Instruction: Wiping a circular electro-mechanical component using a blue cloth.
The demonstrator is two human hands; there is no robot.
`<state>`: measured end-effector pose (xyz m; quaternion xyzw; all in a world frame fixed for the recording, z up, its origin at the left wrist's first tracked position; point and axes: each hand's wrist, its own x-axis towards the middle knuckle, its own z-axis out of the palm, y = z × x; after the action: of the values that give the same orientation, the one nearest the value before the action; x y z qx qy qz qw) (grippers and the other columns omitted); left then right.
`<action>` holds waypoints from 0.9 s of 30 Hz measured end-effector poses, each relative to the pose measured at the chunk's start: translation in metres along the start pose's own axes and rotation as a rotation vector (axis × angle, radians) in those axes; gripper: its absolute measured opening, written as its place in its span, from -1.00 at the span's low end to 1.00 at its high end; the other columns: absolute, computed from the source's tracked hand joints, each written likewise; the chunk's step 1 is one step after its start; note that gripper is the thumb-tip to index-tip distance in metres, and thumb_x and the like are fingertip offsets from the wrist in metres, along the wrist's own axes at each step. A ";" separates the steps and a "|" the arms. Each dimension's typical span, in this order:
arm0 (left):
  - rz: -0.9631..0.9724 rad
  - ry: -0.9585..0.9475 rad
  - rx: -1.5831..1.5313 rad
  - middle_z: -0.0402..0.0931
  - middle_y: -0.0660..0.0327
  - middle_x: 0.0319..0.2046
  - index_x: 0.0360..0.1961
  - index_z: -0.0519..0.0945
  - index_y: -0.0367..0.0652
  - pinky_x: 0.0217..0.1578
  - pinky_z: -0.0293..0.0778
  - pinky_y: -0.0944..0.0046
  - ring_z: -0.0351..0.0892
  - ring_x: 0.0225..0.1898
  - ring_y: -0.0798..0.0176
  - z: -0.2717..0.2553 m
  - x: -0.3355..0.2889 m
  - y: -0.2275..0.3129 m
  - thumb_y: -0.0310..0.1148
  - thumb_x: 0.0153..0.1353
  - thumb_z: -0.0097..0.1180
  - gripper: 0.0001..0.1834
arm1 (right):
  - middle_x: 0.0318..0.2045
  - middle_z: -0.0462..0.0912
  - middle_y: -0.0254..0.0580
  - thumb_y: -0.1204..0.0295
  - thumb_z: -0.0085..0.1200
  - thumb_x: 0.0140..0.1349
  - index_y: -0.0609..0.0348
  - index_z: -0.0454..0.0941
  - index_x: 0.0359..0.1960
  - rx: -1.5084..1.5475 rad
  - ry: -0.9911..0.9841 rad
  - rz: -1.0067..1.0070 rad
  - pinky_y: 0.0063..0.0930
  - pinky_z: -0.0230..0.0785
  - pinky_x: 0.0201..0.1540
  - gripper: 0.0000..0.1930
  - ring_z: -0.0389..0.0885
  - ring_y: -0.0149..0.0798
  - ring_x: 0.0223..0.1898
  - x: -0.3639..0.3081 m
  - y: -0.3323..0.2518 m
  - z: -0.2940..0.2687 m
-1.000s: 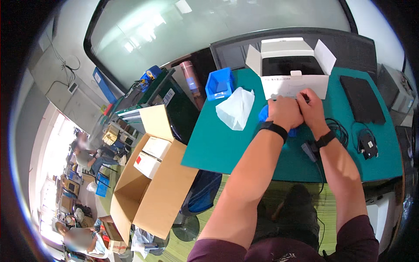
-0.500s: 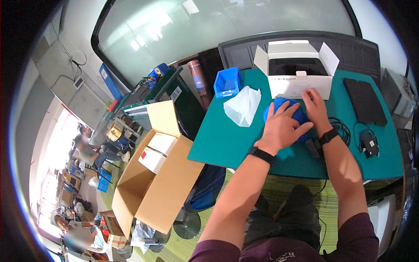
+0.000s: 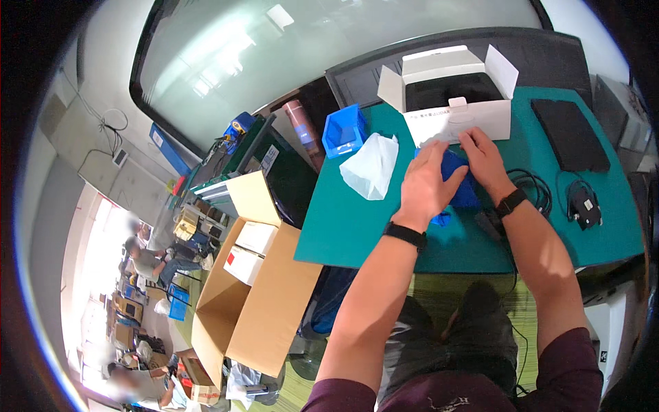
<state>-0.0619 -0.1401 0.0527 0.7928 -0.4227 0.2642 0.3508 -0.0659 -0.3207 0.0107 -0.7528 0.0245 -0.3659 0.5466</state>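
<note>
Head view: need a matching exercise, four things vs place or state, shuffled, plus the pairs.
Things:
1. blue bundle
2. white box
3. carton
4. black slab

Place or state:
A. lying flat on the right part of the table
B. left of the table, brown, with white boxes inside
C. under the left hand
D. open, near the table's far edge

Pairs: 1-C, 2-D, 3-B, 4-A

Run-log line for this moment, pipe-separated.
left hand: on blue bundle, thumb spread | right hand: bundle's right side, contact unclear | white box: flaps open, beyond hands | white bag: left of bundle
</note>
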 end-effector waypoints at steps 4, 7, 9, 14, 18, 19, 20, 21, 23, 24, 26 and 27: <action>0.123 -0.155 0.185 0.56 -0.16 0.19 0.21 0.58 -0.27 0.30 0.43 0.00 0.53 0.24 -0.17 0.004 0.015 -0.012 -0.06 0.23 0.36 -0.37 | -0.32 0.61 -0.03 0.20 0.02 0.53 0.30 0.56 -0.20 0.075 -0.023 0.024 -0.29 0.41 -0.10 -0.66 0.56 -0.21 -0.25 -0.001 -0.003 -0.003; -0.002 -0.510 0.098 0.52 -0.10 0.27 0.24 0.58 -0.23 0.34 0.40 0.02 0.48 0.30 -0.18 -0.002 0.037 -0.012 0.05 0.30 0.20 -0.34 | -0.32 0.61 -0.05 0.20 0.00 0.54 0.29 0.55 -0.20 0.160 0.021 -0.007 -0.29 0.41 -0.09 -0.66 0.56 -0.23 -0.23 -0.001 -0.001 -0.001; -0.016 -0.536 0.124 0.53 -0.08 0.27 0.25 0.59 -0.18 0.31 0.42 0.01 0.49 0.29 -0.18 0.003 0.044 -0.017 0.06 0.30 0.16 -0.36 | -0.29 0.62 -0.05 0.21 -0.01 0.55 0.29 0.55 -0.18 0.112 0.009 0.046 -0.29 0.42 -0.06 -0.67 0.58 -0.21 -0.19 -0.002 -0.008 -0.001; -0.186 -0.687 0.300 0.60 -0.05 0.20 0.26 0.62 -0.01 0.21 0.51 -0.05 0.58 0.21 -0.17 0.013 0.068 0.006 0.05 0.30 0.07 -0.40 | -0.21 0.63 -0.03 0.22 -0.02 0.55 0.28 0.56 -0.14 0.094 0.058 -0.068 -0.29 0.43 0.00 -0.68 0.60 -0.15 -0.14 0.000 -0.008 -0.003; -0.289 -0.728 0.286 0.70 -0.07 0.03 0.15 0.70 0.07 0.14 0.56 -0.09 0.68 0.09 -0.17 0.015 0.072 0.008 0.04 0.28 0.06 -0.48 | -0.16 0.65 -0.03 0.22 0.00 0.53 0.27 0.57 -0.08 0.065 0.101 -0.116 -0.28 0.44 0.01 -0.69 0.61 -0.12 -0.12 0.001 -0.012 0.002; -0.292 -0.694 0.295 0.72 -0.07 -0.02 0.11 0.73 0.07 0.12 0.58 -0.09 0.70 0.05 -0.17 0.016 0.072 0.011 0.04 0.28 0.05 -0.50 | -0.16 0.65 -0.03 0.22 0.00 0.53 0.27 0.57 -0.08 0.062 0.103 -0.126 -0.28 0.44 0.01 -0.69 0.61 -0.12 -0.12 0.002 -0.011 0.000; -0.287 -0.685 0.294 0.72 -0.07 -0.02 0.11 0.73 0.07 0.12 0.58 -0.09 0.70 0.05 -0.17 0.015 0.071 0.014 0.04 0.28 0.05 -0.50 | -0.15 0.65 -0.03 0.22 0.00 0.53 0.26 0.57 -0.06 0.068 0.104 -0.093 -0.28 0.45 0.01 -0.69 0.62 -0.12 -0.11 0.003 -0.007 -0.003; -0.290 -0.660 0.288 0.72 -0.06 -0.02 0.08 0.74 0.07 0.09 0.60 -0.08 0.71 0.03 -0.17 0.015 0.069 0.018 0.04 0.28 0.05 -0.51 | -0.13 0.65 -0.03 0.22 0.01 0.53 0.25 0.57 -0.04 0.073 0.105 -0.062 -0.28 0.46 0.01 -0.69 0.62 -0.12 -0.10 0.003 -0.006 -0.006; -0.295 -0.612 0.283 0.73 -0.07 -0.06 0.02 0.77 0.03 0.02 0.64 -0.09 0.74 -0.04 -0.19 0.012 0.065 0.019 0.06 0.28 0.06 -0.52 | -0.12 0.66 -0.03 0.22 0.01 0.52 0.24 0.56 -0.03 0.070 0.094 -0.065 -0.29 0.46 0.00 -0.69 0.62 -0.13 -0.10 0.000 -0.014 -0.006; -0.296 -0.599 0.282 0.73 -0.07 -0.06 0.02 0.77 0.03 0.02 0.64 -0.09 0.74 -0.04 -0.19 0.010 0.064 0.018 0.06 0.28 0.06 -0.52 | -0.11 0.66 -0.04 0.22 0.02 0.52 0.23 0.56 -0.02 0.067 0.087 -0.056 -0.29 0.47 -0.01 -0.70 0.62 -0.13 -0.10 -0.001 -0.018 -0.006; -0.331 -0.599 0.287 0.74 -0.07 -0.07 0.00 0.77 0.00 0.06 0.62 -0.10 0.73 -0.03 -0.21 0.008 0.060 0.021 0.08 0.28 0.06 -0.50 | -0.11 0.66 -0.04 0.22 0.01 0.52 0.23 0.56 -0.02 0.054 0.089 -0.096 -0.30 0.47 -0.01 -0.70 0.62 -0.14 -0.10 -0.001 -0.015 -0.006; -0.333 -0.589 0.282 0.74 -0.07 -0.07 0.00 0.77 0.00 0.06 0.62 -0.10 0.73 -0.03 -0.21 0.007 0.059 0.023 0.08 0.28 0.06 -0.50 | -0.11 0.66 -0.04 0.22 0.01 0.52 0.22 0.55 -0.01 0.047 0.097 -0.125 -0.30 0.47 -0.01 -0.71 0.62 -0.14 -0.11 -0.001 -0.013 -0.006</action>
<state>-0.0507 -0.1829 0.0981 0.9334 -0.3300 0.0195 0.1396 -0.0748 -0.3202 0.0224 -0.7211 -0.0048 -0.4359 0.5385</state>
